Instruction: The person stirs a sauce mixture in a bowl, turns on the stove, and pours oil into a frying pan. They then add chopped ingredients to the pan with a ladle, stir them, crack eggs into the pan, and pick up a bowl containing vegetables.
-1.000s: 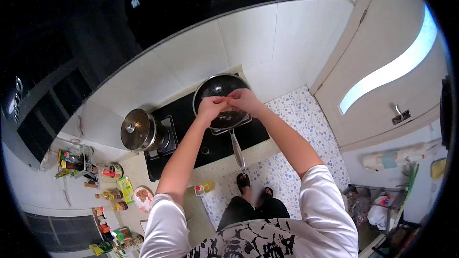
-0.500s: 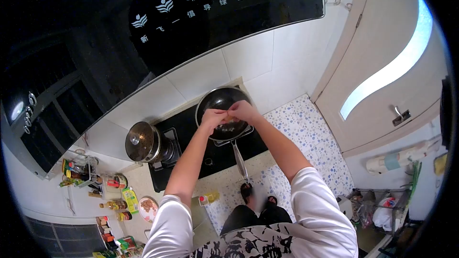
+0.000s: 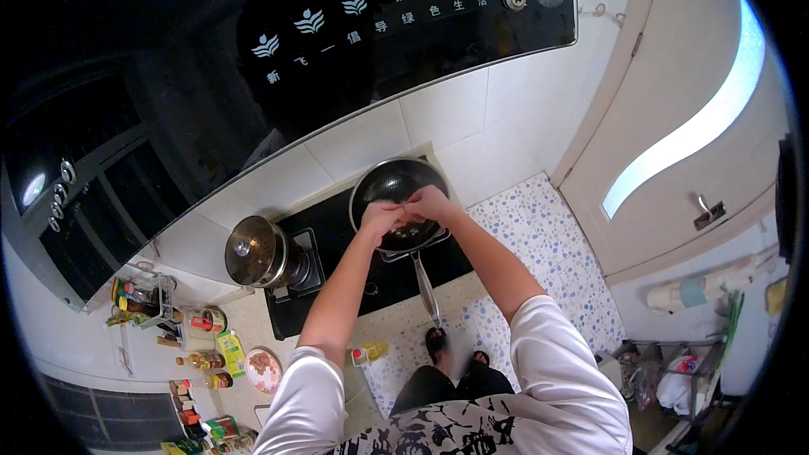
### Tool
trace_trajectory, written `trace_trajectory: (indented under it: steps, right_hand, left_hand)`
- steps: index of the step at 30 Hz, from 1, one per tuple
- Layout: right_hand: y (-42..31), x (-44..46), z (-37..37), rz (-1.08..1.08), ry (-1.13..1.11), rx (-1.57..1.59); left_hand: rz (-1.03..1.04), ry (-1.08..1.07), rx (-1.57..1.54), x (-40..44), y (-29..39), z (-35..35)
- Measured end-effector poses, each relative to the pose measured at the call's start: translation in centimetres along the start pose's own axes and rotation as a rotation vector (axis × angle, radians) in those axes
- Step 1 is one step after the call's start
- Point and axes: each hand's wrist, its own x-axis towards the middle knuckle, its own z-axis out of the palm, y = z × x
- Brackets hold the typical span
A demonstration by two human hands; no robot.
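Over the near half of a dark wok (image 3: 394, 177) on the hob, my left hand (image 3: 383, 217) and my right hand (image 3: 431, 205) meet fingertip to fingertip. Both are closed in a pinch. Something small and pale may be between the fingers, but it is too hidden to name. A few pale bits show inside the wok just below my hands. The wok's long metal handle (image 3: 426, 288) points back toward me, between my forearms.
A glass-lidded pot (image 3: 255, 253) stands on the left burner of the black hob (image 3: 383, 293). Left on the counter are a plate of meat pieces (image 3: 263, 370) and several seasoning bottles (image 3: 202, 361). A black range hood (image 3: 421, 46) overhangs the hob. An oil bottle (image 3: 369, 352) stands below the counter.
My hands stay pinched together over the wok, with only a slight shift of the fingers. The whole view has moved a little; the wok and pot stay put.
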Motion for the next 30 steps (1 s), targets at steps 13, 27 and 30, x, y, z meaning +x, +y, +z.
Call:
trace_trajectory:
  steps: [13,27,30]
  right_hand:
    - [-1.7,-1.4,-0.2,-0.062,-0.066,0.106]
    - [1.0,0.5,0.7,-0.086,-0.045,-0.084]
    - [0.7,0.0,0.7,-0.021,-0.053,0.007]
  left_hand:
    - [0.015,-0.056,-0.046,-0.2,0.1,-0.9]
    - [-0.045,-0.020,0.044,0.0,-1.0,-0.6]
    - [-0.037,-0.002,0.034,-0.9,-0.5,-0.2]
